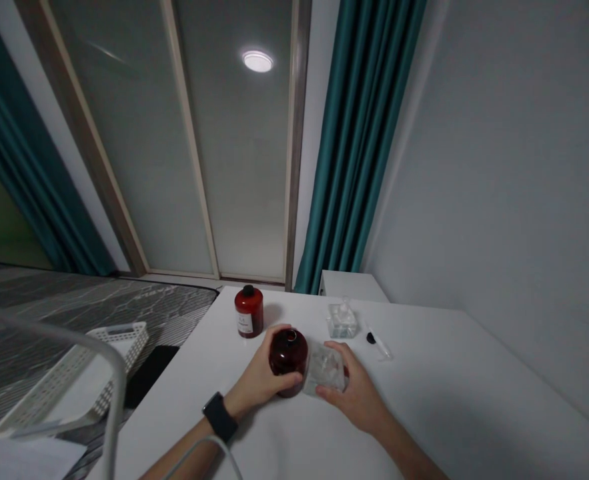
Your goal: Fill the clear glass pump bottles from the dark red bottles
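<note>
The left hand [260, 375] is closed around a squat, dark red glass bottle [288, 353], with the fingers wrapped across its near side and a black smartwatch [219, 417] on the wrist. The right hand [355, 395] grips a clear square container [327, 369] by its right edge, with the fingers lying over its near corner. The two hands are apart, with both held items between them; the bottle stands just beside the container, but contact between the two cannot be determined. Both items are above or on the white table [439, 393], and it cannot be determined whether they rest on it. Farther along the table, a taller red bottle [249, 312] with a black cap stands upright to the left. A second clear square container [343, 321] stands to the right of that bottle, and a glass dropper [379, 345] with a black bulb lies nearer the right side. Left of the table are a white plastic basket [77, 370] and a flat black object [149, 377], which is too dark to identify
</note>
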### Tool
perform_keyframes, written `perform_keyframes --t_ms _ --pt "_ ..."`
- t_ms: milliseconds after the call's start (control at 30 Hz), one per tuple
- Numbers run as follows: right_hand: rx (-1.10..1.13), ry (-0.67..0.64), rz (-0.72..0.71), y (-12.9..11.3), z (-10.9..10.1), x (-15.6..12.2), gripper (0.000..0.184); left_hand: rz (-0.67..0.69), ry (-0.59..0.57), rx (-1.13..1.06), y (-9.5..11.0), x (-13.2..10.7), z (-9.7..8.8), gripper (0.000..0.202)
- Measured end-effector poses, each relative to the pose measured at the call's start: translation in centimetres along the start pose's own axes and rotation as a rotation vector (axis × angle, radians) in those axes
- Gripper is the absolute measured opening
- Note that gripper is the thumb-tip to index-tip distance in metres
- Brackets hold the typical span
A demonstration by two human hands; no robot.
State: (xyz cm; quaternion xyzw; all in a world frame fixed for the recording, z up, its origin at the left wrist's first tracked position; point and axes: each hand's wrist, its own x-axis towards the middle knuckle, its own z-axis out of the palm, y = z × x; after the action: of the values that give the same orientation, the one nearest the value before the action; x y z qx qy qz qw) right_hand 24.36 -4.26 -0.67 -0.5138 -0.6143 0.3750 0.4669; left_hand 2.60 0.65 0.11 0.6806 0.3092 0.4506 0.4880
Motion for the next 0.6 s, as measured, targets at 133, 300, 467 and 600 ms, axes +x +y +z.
perform_keyframes --t_ms 133,300,467,600 --pt "0.095 -0.031 0.045 -0.2 0.1 -0.2 0.064 -0.016 0.023 -0.034 -0.5 -0.1 0.4 0.078" --pt "0.130 -0.021 0.059 -0.2 0.1 -0.5 0.068 -0.045 0.062 -0.040 -0.6 -0.2 0.7 0.083" --pt "0.226 0.013 0.095 -0.7 0.4 -0.6 0.080 -0.026 0.115 -0.024 0.3 -0.2 1.2 0.078" --pt "0.322 -0.006 0.113 -1.0 0.6 -0.5 0.074 -0.009 0.119 -0.011 0.7 -0.2 1.2 0.074"
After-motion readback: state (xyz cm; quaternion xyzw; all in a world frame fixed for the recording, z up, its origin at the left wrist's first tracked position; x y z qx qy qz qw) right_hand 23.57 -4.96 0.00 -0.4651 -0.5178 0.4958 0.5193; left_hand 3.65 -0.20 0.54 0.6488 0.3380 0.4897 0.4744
